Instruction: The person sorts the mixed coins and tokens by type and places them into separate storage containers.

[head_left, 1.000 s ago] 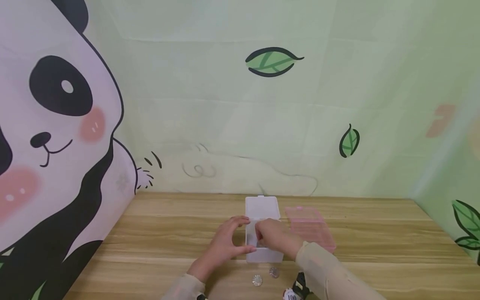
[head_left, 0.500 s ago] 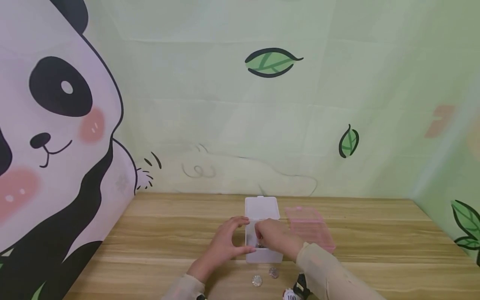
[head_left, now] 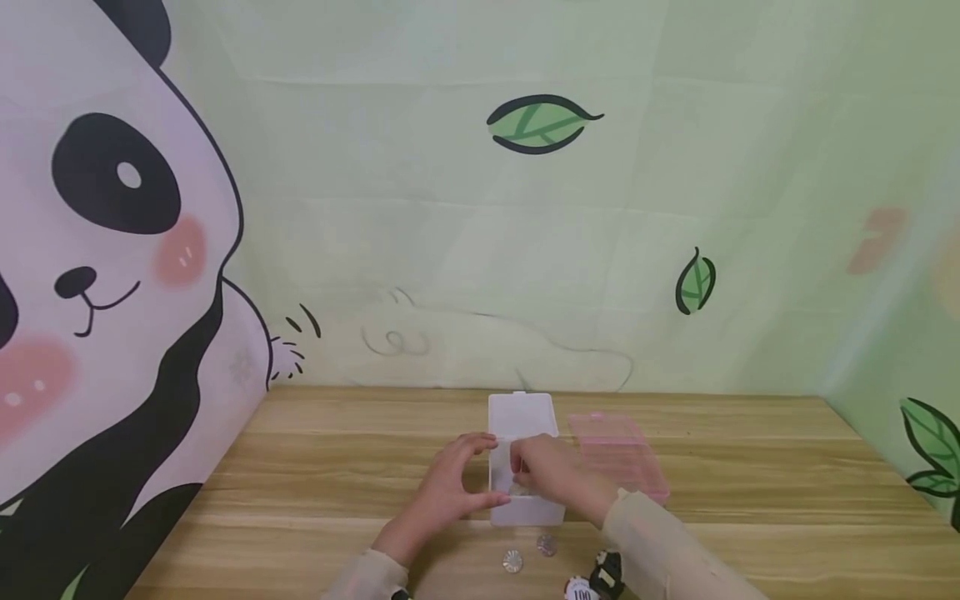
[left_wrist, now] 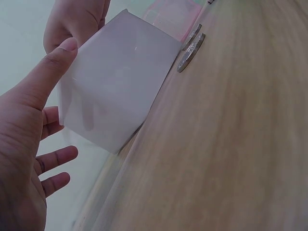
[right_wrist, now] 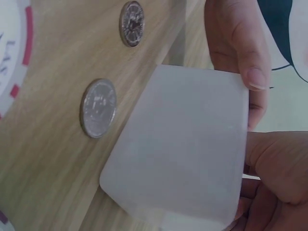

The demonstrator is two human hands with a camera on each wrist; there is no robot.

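Observation:
A white plastic box (head_left: 527,512) stands on the table, its lid (head_left: 522,414) swung back. My left hand (head_left: 453,479) grips the box's left side, thumb on the near rim and fingertips at the far part; two of its fingers stick out loosely in the left wrist view. My right hand (head_left: 551,468) reaches into the box with curled fingers. Small shiny pieces show by its fingertips; I cannot tell whether it pinches one. Two silver coins lie in front of the box, a nearer coin (right_wrist: 98,108) and a darker coin (right_wrist: 132,23).
A pink see-through plastic box (head_left: 622,458) lies open to the right of the white one. At the front are a white-and-red poker chip (head_left: 581,589) marked 100 and a black object (head_left: 607,573) by the right sleeve. A printed cloth (head_left: 420,208) stands behind the table (head_left: 337,467).
My right hand has shifted slightly right inside the box, and its fingertips show more. My left hand keeps its grip on the box. The coins have stayed in place.

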